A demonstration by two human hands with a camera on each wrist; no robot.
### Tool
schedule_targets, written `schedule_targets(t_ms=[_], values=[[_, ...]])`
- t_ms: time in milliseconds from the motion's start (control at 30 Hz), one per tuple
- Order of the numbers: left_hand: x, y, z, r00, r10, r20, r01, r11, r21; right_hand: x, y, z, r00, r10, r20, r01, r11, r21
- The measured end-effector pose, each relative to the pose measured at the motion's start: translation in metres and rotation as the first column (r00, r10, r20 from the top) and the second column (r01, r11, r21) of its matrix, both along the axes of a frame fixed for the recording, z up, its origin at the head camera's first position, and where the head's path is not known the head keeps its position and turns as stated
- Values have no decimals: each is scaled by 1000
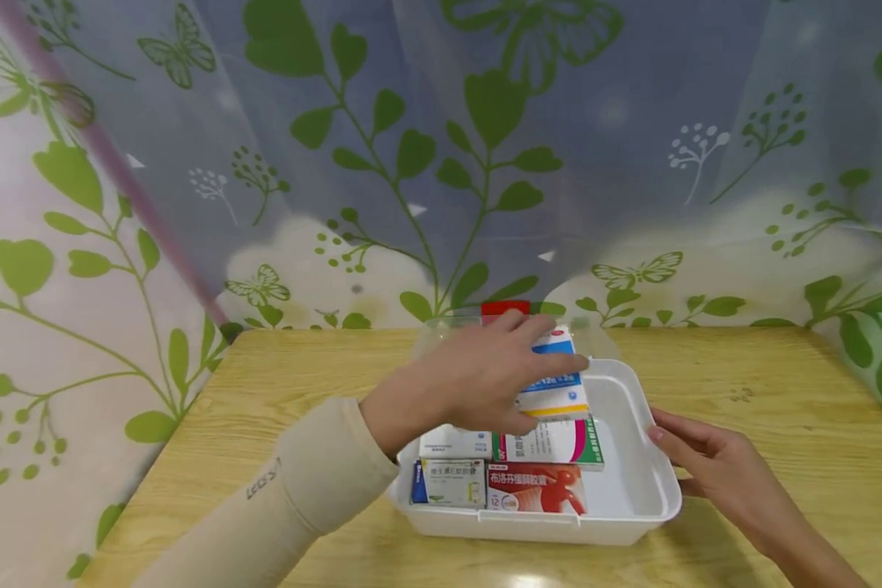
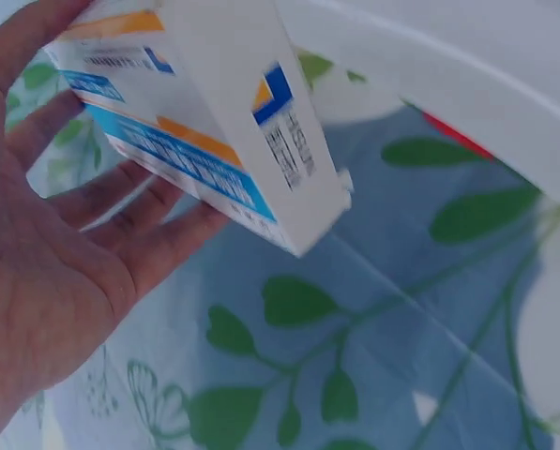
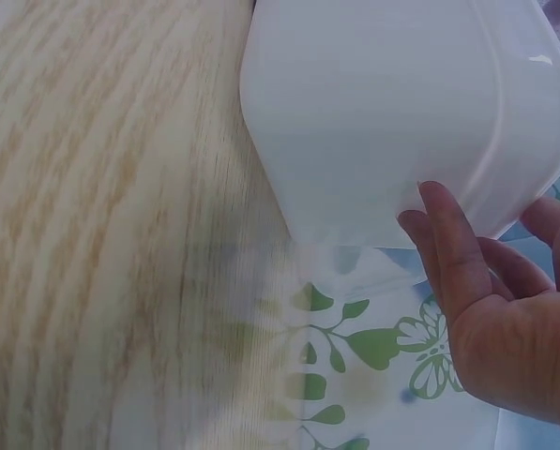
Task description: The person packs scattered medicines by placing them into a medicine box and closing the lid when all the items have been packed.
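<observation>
My left hand (image 1: 485,371) holds a white medicine box (image 1: 554,384) with blue and orange bands, tilted above an open white plastic storage box (image 1: 625,498). The left wrist view shows the fingers along one side of the medicine box (image 2: 214,122), its printed end exposed. My right hand (image 1: 728,469) grips the storage box's right side, thumb at the rim and fingers against the outer wall (image 3: 355,141). Inside the storage box lie a red medicine box (image 1: 535,488), a white-and-blue one (image 1: 452,483), a green-and-pink one (image 1: 551,443) and another white one (image 1: 456,443), partly hidden by the left arm.
A clear lid (image 1: 441,327) lies behind the storage box, with a red piece (image 1: 505,309) at its back edge. Everything stands on a wood-grain table (image 1: 301,376). A curtain (image 1: 412,163) with green leaves and butterflies hangs along the table's back and sides.
</observation>
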State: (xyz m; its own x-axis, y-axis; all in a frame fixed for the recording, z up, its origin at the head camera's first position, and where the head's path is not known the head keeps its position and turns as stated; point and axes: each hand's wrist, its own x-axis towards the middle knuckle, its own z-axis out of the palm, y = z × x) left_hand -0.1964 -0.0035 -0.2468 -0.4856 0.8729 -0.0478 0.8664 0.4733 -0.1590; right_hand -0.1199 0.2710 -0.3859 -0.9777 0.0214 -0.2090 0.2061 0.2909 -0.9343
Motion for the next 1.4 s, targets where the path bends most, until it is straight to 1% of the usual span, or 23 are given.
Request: schedule_targets(t_ms=[67, 167, 267, 433, 567, 767, 833, 1000, 1133, 1200, 1400], values=[[1, 9, -4, 1000, -28, 14, 28, 999, -21, 0, 0, 0, 1000, 4, -8, -4, 1000, -10], [0, 21, -12, 998, -64, -6, 64, 997, -41, 0, 0, 0, 1000, 10, -22, -10, 1000, -19], [-2, 31, -20, 997, -70, -11, 69, 995, -74, 0, 1, 1, 1000, 9, -27, -9, 1000, -29], [-4, 43, -33, 997, -70, 14, 72, 987, -142, 1, 2, 2, 999, 8, -31, -9, 999, -48], [-2, 54, -44, 996, -82, 17, 84, 978, -193, 2, 3, 2, 999, 13, -47, -16, 998, -63], [3, 68, -58, 992, -108, 71, 122, 962, -245, 4, 3, 0, 998, 14, -65, -20, 996, -86], [1, 71, -63, 992, -98, 85, 116, 960, -254, 4, 2, -1, 998, 7, -67, -13, 997, -82], [-7, 73, -76, 995, -64, 70, 80, 963, -257, 4, 2, -3, 998, -11, -63, 6, 997, -81], [-14, 74, -87, 997, -68, 35, 75, 962, -262, 4, 2, -4, 998, -23, -60, 18, 995, -94], [-17, 73, -92, 997, -66, 34, 73, 962, -263, 5, 1, -4, 998, -26, -64, 20, 995, -99], [-22, 72, -105, 996, -57, 69, 73, 958, -277, 5, 1, -3, 998, -37, -58, 32, 996, -87]])
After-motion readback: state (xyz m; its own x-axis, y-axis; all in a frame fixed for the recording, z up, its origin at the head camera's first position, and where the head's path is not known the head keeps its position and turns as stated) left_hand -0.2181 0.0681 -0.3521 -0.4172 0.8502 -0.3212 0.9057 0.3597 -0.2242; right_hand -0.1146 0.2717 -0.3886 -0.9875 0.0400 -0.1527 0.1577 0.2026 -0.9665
